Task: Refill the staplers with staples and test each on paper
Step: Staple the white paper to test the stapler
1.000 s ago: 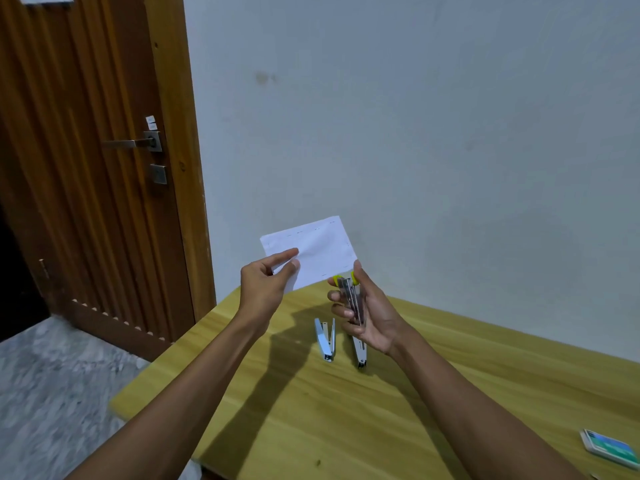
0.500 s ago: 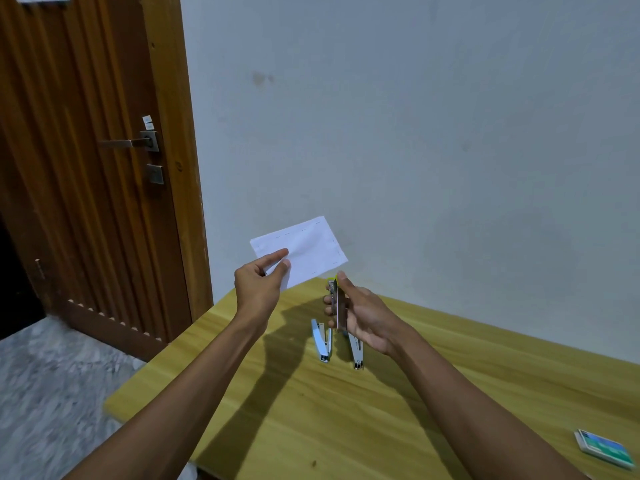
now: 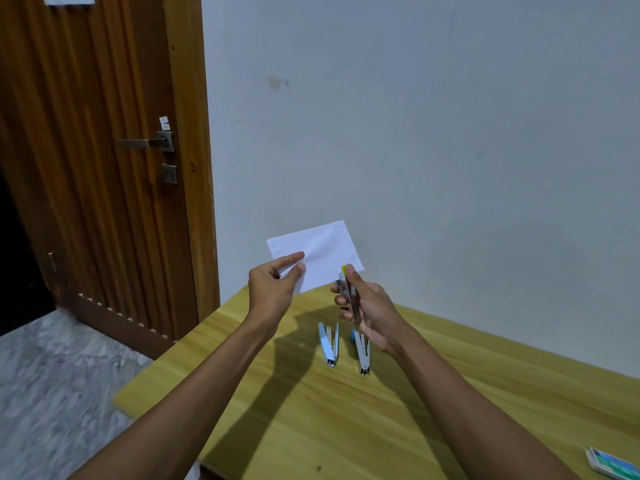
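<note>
My left hand (image 3: 273,289) pinches the lower left corner of a white folded paper (image 3: 320,252), held up above the table; staple marks dot its upper edge. My right hand (image 3: 367,306) grips a metal stapler with a yellow tip (image 3: 347,292), whose nose meets the paper's lower right edge. Two more staplers lie open in a V on the wooden table (image 3: 311,410): a light blue one (image 3: 328,342) and a silver one with a blue end (image 3: 362,351).
A small box of staples (image 3: 611,462) lies at the table's near right edge. A white wall stands behind the table. A wooden door (image 3: 104,168) with a metal handle is on the left, above a grey marble floor.
The stapler in my right hand has come back up to the paper's lower right edge, after the two parted slightly half a second ago. My left hand still pinches the paper.
</note>
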Tool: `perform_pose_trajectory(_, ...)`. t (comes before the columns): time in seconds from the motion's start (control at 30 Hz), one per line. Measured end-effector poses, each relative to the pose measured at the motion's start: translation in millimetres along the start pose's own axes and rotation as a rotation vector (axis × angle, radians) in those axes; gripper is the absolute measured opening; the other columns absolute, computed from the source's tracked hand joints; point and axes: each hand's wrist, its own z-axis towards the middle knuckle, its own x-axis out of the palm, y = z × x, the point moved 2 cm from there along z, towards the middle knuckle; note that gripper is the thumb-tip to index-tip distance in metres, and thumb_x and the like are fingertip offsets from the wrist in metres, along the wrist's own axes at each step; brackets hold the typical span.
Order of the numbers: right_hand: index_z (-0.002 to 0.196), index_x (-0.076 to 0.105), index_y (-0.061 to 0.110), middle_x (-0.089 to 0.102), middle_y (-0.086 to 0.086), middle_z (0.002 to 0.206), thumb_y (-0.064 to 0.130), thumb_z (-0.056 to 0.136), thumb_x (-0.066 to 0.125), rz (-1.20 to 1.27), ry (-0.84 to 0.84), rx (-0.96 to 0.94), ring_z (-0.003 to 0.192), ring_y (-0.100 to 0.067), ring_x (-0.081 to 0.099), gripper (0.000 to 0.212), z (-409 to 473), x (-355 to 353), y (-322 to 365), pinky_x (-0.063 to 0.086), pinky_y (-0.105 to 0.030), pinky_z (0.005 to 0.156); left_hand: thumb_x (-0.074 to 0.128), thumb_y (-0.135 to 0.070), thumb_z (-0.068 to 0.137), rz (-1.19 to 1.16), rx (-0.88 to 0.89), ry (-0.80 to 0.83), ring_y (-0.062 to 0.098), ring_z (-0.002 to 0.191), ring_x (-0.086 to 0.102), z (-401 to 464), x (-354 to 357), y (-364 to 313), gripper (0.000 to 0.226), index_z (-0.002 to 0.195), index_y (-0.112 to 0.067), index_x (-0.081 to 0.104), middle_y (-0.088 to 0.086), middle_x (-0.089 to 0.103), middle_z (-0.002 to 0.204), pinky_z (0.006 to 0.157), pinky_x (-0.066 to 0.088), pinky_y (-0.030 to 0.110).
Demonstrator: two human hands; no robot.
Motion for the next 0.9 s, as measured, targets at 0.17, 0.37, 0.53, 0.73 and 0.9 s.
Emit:
perform_pose_trajectory(0.17, 0.097, 0.064, -0.001, 0.063, -0.003, 0.079, 0.044, 0.091, 0.065, -0.019, -0.028, -0.005, 0.058, -0.009, 0.049, 0.045, -3, 2, 3, 0.03, -0.02, 0.041, 0.071, -0.014, 0.088, -0.003, -0.003, 0.019, -0.012, 0.098, 0.059, 0, 1, 1, 0.021, 0.107, -0.021, 0.075, -0.028, 0.065, 0.096, 0.093, 0.05, 0.019)
perform_pose_trajectory(0.37, 0.086, 0.06, 0.005, 0.058, 0.002, 0.067, 0.04, 0.093, 0.063, -0.153, -0.092, -0.04, 0.043, -0.006, 0.035, 0.036, -5, 0, 5, 0.02, -0.018, 0.034, 0.07, -0.015, 0.088, 0.02, -0.006, 0.048, -0.016, 0.089, 0.057, 1, 1, 7, 0.022, 0.109, -0.02, 0.074, -0.03, 0.062, 0.094, 0.078, 0.048, 0.006)
perform_pose_trajectory(0.53, 0.074, 0.057, 0.013, 0.055, -0.001, 0.069, 0.043, 0.092, 0.061, -0.148, -0.128, -0.05, 0.044, -0.008, 0.031, 0.036, -5, -2, 4, 0.015, -0.021, 0.038, 0.071, -0.017, 0.088, 0.021, -0.01, 0.039, -0.004, 0.068, 0.055, -2, 5, 12, 0.022, 0.108, -0.023, 0.075, -0.026, 0.065, 0.093, 0.064, 0.046, 0.001)
perform_pose_trajectory(0.73, 0.076, 0.053, 0.016, 0.049, 0.002, 0.067, 0.063, 0.085, 0.06, 0.094, -0.103, -0.017, 0.039, -0.008, 0.024, 0.049, -6, -18, -5, 0.018, -0.018, 0.034, 0.07, -0.014, 0.088, -0.012, 0.001, 0.051, -0.021, 0.081, 0.059, -1, 5, 6, 0.021, 0.107, -0.023, 0.074, -0.025, 0.064, 0.097, 0.071, 0.047, 0.001)
perform_pose_trajectory(0.9, 0.061, 0.052, 0.019, 0.037, -0.001, 0.056, 0.021, 0.078, 0.082, -0.029, -0.269, -0.167, 0.041, -0.011, 0.018, 0.035, -6, -20, -1, 0.021, -0.021, 0.036, 0.071, -0.016, 0.088, -0.011, -0.021, 0.06, -0.014, 0.097, 0.057, -2, 10, 10, 0.021, 0.107, -0.024, 0.075, -0.021, 0.066, 0.102, 0.085, 0.046, 0.011)
